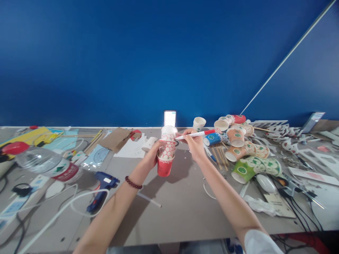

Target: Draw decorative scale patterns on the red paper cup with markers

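My left hand (152, 156) is wrapped around a column of paper cups in the middle of the view. Its upper part is a white paper cup (167, 151) with red scale-like arcs, and a red paper cup (164, 168) forms the bottom. In my right hand (195, 145), a white marker with a red end (205, 133) is pinched between the fingers. The marker's tip points left at the patterned side of the cup; I cannot tell whether it touches. Just behind the column stands a phone (170, 118) with a bright screen.
Several coloured paper cups (243, 170) lie stacked at right, near wooden sticks (220, 158). A white cup (199, 123) stands by the blue wall. On the left are a blue glue gun (102, 190), a plastic bottle (50, 164), a power strip (25, 204) and loose cables. Cardboard (116, 140) lies behind.
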`<state>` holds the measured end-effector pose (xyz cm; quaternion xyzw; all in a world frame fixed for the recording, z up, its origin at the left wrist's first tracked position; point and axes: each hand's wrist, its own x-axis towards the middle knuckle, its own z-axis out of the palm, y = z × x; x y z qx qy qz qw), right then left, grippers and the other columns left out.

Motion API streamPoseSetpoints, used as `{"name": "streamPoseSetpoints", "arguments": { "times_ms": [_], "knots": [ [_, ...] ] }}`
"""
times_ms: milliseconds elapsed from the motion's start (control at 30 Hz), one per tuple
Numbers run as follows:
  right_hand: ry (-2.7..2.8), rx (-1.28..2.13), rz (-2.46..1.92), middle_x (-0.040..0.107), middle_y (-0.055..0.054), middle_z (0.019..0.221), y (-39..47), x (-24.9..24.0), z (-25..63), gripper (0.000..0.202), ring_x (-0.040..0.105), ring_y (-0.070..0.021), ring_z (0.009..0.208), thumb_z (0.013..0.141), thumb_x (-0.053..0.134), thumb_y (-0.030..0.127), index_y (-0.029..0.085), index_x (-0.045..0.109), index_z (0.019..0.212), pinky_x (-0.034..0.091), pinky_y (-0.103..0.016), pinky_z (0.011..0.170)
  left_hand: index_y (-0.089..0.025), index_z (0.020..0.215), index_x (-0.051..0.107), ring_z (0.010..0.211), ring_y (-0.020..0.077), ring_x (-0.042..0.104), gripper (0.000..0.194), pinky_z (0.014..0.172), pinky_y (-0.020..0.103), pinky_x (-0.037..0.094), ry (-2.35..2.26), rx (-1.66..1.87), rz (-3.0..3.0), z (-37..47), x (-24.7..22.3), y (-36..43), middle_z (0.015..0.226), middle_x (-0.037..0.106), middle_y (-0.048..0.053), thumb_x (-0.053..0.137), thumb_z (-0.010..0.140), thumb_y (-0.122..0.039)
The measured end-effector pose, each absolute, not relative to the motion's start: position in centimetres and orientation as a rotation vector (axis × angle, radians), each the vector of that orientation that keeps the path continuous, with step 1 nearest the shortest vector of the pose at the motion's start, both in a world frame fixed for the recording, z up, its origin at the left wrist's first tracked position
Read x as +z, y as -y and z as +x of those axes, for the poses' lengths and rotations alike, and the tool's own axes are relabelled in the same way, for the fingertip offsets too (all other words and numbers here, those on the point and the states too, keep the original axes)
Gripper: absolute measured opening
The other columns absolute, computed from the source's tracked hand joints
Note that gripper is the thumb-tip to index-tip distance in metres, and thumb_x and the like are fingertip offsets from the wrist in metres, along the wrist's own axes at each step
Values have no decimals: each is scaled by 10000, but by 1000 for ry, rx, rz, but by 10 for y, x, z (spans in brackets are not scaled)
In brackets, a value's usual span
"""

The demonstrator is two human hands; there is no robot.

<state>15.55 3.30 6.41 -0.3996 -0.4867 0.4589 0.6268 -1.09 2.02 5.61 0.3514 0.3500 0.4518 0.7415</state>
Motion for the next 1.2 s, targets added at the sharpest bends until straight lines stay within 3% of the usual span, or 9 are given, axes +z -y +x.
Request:
{"name": "streamPoseSetpoints", "arguments": {
  "times_ms": [300, 433, 767, 1200],
  "knots": [
    [1133, 1028, -845, 652, 9, 685, -32, 65, 155, 32, 686, -215, 890, 743, 582, 249, 222, 565, 742, 518, -307, 742, -79, 979, 691, 748, 235, 674, 414, 651, 328, 552, -691, 1017, 695, -12, 47, -24, 915, 720, 150, 581, 776, -422],
    [1123, 974, -867, 671, -5, 781, -34, 65, 156, 54, 666, -209, 958, 737, 619, 265, 221, 589, 747, 506, -302, 788, -88, 961, 692, 714, 232, 681, 420, 606, 313, 550, -731, 990, 681, -12, 46, -25, 862, 725, 144, 562, 806, -457],
    [1241, 1010, -890, 673, -1, 703, -33, 67, 160, 103, 665, -207, 852, 728, 643, 317, 227, 594, 735, 496, -341, 815, -77, 993, 672, 791, 292, 689, 436, 627, 345, 533, -709, 993, 702, -12, 48, -26, 928, 717, 164, 527, 759, -415],
    [1348, 967, -935, 657, -4, 688, -29, 70, 160, 71, 656, -211, 863, 726, 640, 281, 224, 606, 701, 504, -317, 744, -70, 951, 672, 749, 289, 692, 436, 638, 357, 523, -733, 995, 699, -12, 51, -25, 940, 716, 178, 535, 736, -424]
  ]
}}
